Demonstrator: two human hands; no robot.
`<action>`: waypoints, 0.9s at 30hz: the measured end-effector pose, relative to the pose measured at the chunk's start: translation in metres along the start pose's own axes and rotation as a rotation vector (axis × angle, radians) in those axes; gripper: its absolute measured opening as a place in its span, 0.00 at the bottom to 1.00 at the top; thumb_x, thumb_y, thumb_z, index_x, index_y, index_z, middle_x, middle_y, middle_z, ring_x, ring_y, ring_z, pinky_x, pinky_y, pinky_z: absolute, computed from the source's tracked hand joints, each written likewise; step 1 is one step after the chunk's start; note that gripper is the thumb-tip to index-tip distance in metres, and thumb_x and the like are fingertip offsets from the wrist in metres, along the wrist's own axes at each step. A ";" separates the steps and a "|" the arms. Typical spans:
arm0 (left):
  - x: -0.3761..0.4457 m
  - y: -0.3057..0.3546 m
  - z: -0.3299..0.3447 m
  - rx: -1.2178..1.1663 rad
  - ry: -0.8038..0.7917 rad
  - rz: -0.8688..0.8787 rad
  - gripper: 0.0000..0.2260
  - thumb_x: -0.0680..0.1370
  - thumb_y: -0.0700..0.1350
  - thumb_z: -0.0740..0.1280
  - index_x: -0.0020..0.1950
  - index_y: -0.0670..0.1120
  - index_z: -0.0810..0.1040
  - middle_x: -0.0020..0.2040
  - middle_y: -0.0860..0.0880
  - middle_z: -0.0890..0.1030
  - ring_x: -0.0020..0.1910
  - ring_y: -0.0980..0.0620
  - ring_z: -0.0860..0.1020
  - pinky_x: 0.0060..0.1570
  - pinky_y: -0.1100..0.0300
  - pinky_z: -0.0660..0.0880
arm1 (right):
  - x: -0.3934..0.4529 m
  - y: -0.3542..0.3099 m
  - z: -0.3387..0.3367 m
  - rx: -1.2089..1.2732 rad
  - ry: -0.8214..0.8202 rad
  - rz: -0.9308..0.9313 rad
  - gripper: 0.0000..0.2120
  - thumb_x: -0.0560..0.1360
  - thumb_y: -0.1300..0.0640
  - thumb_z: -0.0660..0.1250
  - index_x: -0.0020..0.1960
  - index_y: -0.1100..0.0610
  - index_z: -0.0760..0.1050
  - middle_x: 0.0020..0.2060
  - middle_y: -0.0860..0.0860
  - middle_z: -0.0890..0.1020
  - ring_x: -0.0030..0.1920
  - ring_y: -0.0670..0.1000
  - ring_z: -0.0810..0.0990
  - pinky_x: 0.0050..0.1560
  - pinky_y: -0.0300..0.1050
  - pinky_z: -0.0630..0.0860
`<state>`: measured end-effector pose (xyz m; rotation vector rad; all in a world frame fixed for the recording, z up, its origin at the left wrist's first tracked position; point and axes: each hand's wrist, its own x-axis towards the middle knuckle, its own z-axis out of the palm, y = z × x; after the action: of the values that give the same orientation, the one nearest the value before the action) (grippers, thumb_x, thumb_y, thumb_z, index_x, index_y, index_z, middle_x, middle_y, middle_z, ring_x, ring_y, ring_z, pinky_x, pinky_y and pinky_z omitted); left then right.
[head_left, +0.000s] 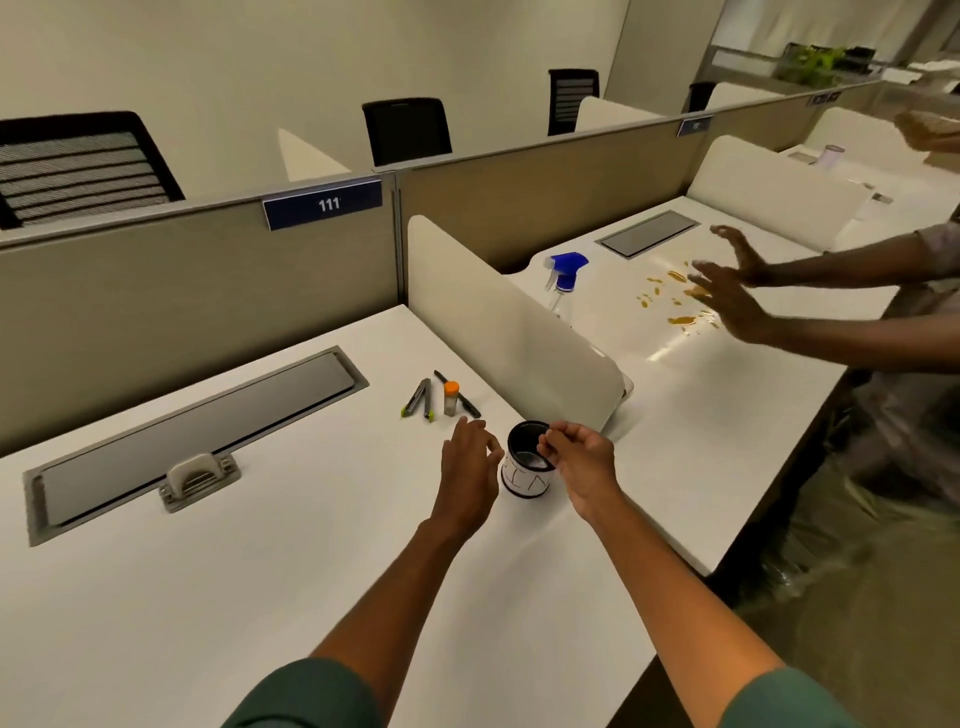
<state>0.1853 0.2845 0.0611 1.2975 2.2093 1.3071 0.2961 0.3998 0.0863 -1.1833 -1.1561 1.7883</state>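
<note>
A black-rimmed cup (524, 475) with a white paper label stands upright on the white desk (291, 519) near the divider's end. My right hand (576, 462) hovers over its right rim with fingers curled, fingertips pinched at the rim. My left hand (467, 467) is just left of the cup, fingers loosely bent, holding nothing. Beyond my hands lie two green-tipped pens (418, 400), a small orange-capped vial (451, 399) and a black pen (460, 395).
A white divider (498, 322) separates my desk from the neighbouring one, where a blue spray bottle (563, 280) and an orange spill (675, 296) sit. Another person's two hands (732, 291) hover over the spill. A cable tray lid (197, 426) and a grey stapler-like object (197, 478) lie to the left.
</note>
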 end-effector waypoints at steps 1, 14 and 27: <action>0.008 0.002 0.006 0.008 -0.006 0.006 0.04 0.81 0.37 0.60 0.52 0.40 0.74 0.67 0.42 0.70 0.73 0.43 0.62 0.69 0.46 0.60 | 0.008 -0.001 -0.002 -0.071 0.013 -0.027 0.06 0.73 0.70 0.69 0.44 0.60 0.79 0.37 0.56 0.83 0.34 0.49 0.83 0.43 0.42 0.82; 0.063 -0.002 0.051 0.245 -0.105 0.039 0.04 0.79 0.39 0.63 0.50 0.39 0.76 0.75 0.38 0.63 0.79 0.41 0.49 0.75 0.42 0.51 | 0.060 0.010 0.001 -1.093 -0.154 -0.508 0.05 0.75 0.64 0.68 0.49 0.61 0.82 0.47 0.55 0.82 0.46 0.52 0.81 0.48 0.40 0.78; 0.068 -0.006 0.052 0.389 -0.089 0.046 0.08 0.73 0.44 0.71 0.49 0.42 0.82 0.72 0.39 0.69 0.76 0.39 0.58 0.72 0.44 0.55 | 0.058 0.007 -0.009 -1.228 -0.139 -0.598 0.05 0.75 0.64 0.69 0.50 0.62 0.81 0.47 0.58 0.84 0.46 0.57 0.82 0.49 0.48 0.80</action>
<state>0.1749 0.3676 0.0406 1.5099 2.4633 0.8366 0.2839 0.4515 0.0595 -1.0828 -2.5084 0.6086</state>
